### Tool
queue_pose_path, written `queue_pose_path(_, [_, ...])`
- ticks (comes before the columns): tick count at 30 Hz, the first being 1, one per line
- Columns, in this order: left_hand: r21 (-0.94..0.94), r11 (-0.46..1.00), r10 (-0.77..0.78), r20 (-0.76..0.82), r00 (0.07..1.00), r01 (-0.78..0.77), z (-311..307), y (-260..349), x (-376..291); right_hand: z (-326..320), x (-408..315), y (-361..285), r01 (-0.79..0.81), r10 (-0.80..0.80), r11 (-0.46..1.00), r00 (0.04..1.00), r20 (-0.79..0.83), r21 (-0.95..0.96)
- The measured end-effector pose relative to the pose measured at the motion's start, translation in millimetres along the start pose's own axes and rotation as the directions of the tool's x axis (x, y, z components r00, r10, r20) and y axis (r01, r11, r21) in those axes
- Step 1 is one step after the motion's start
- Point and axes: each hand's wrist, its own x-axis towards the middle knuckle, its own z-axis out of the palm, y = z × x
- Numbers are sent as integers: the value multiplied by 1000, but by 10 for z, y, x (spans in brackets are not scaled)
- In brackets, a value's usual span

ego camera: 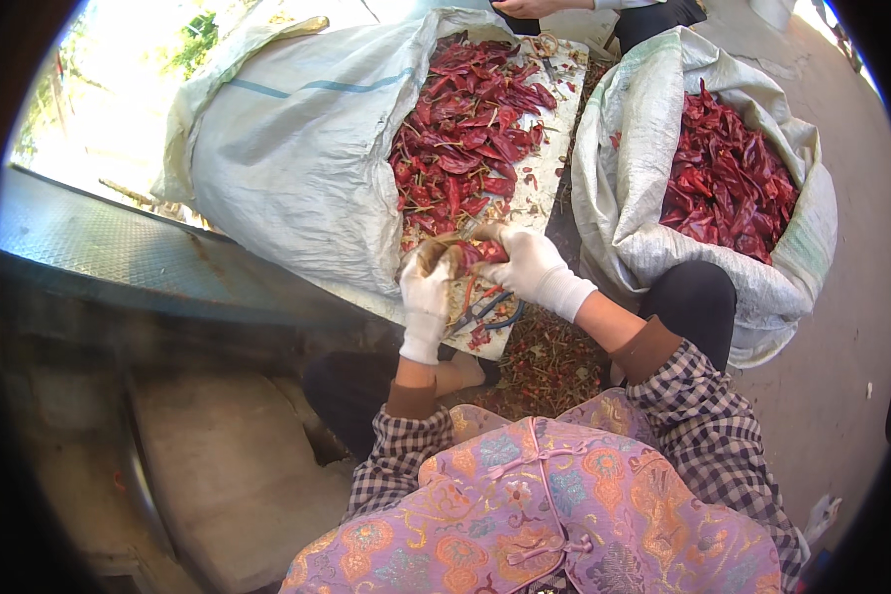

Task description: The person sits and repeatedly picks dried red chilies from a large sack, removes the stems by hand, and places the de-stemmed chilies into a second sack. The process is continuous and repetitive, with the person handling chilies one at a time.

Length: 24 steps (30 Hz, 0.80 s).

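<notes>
My left hand (428, 278), in a white knit glove with soiled fingertips, meets my right hand (523, 263), gloved alike, over the near end of a pale board (538, 200). Between the fingers is a dried red chili pepper (482, 252), its far end partly covered. Scissors with dark blue handles (490, 310) lie on the board just below the hands. Past the hands, a heap of dried red chilies with stems (468, 134) spreads from the mouth of a white woven sack (304, 141) lying on its side.
An upright woven sack (631, 156) at the right holds red chilies (728, 178). Stem scraps (542, 364) cover the floor below the board. Orange-handled scissors (543, 50) lie at the far end, near another person's hand (527, 7). A metal ledge (119, 215) runs along the left.
</notes>
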Motion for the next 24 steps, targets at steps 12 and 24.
queue_pose_path(12, [293,899,352,-41,935,-326,279,193,-302,113,63,146,-201,124,887,971,204,415])
queue_pose_path(24, [-638,655,-381,184,906,405,39,8,-269,-153,-2,-14,544,-536,826,839,94,-148])
